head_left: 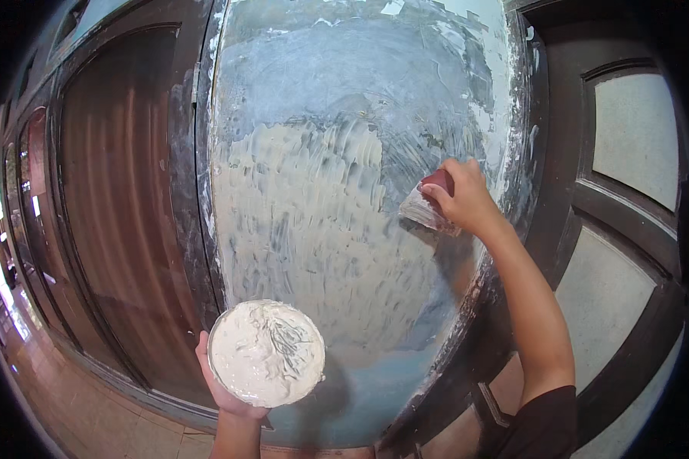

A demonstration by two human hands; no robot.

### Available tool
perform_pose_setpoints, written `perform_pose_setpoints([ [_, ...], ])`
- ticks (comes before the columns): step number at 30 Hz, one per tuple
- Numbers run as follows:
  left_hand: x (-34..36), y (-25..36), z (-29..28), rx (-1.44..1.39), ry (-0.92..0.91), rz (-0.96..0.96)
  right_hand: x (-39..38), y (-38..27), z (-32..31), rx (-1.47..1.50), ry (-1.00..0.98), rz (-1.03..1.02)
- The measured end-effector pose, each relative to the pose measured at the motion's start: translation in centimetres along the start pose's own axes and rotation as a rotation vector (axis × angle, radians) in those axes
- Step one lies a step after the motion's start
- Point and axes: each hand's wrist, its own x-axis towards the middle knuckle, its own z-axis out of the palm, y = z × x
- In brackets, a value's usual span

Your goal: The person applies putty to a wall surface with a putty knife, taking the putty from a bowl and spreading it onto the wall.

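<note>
My right hand (459,195) grips a small reddish scraper (429,206) with pale paste on its blade, held against the wall panel (321,84) on its right side. Pale putty (306,229) is smeared in short strokes over the middle and lower part of the panel, while bare blue-grey surface shows above and around it. My left hand (230,394) holds up a round container (266,353) of creamy white paste from the side and underneath, low in front of the panel. Most of those fingers are hidden behind the container.
A dark-framed glazed door (115,199) with a brownish curtain behind it stands on the left. A dark wooden frame with pale inset panels (631,134) is on the right. A tiled floor (61,382) shows at the lower left, with a bright opening at the far left edge.
</note>
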Motion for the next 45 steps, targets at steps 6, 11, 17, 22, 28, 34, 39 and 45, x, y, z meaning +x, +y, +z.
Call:
perform_pose_setpoints([
  [6, -0.3, 0.4, 0.1, 0.017, -0.002, 0.012, 0.6, -0.3, 2.1, 0.016, 0.07, 0.003],
  [11, 0.0, 0.7, 0.1, 0.005, -0.022, -0.001, 1.0, 0.1, 3.5, 0.055, 0.095, -0.03],
  [17, 0.5, 0.8, -0.6, -0.003, -0.038, 0.004, 1.4, 0.1, 4.3, 0.053, 0.09, -0.048],
  [22, 1.0, 0.8, -1.2, 0.027, -0.002, 0.016, 2.1, 0.3, 3.7, 0.111, 0.196, -0.032],
  [28, 1.2, 0.7, -1.2, -0.022, 0.002, 0.016, 1.6, 0.0, 4.0, 0.023, 0.126, -0.059],
  [34, 1.2, 0.8, -1.7, 0.015, -0.004, 0.034, 2.4, 0.2, 3.6, 0.134, 0.232, -0.053],
  [39, 1.2, 0.9, -1.9, -0.016, 0.012, 0.036, 1.1, 0.1, 4.7, 0.053, 0.091, -0.106],
  [45, 1.3, 0.8, -2.1, 0.019, 0.023, 0.035, 2.5, 0.3, 4.0, 0.137, 0.239, 0.017],
])
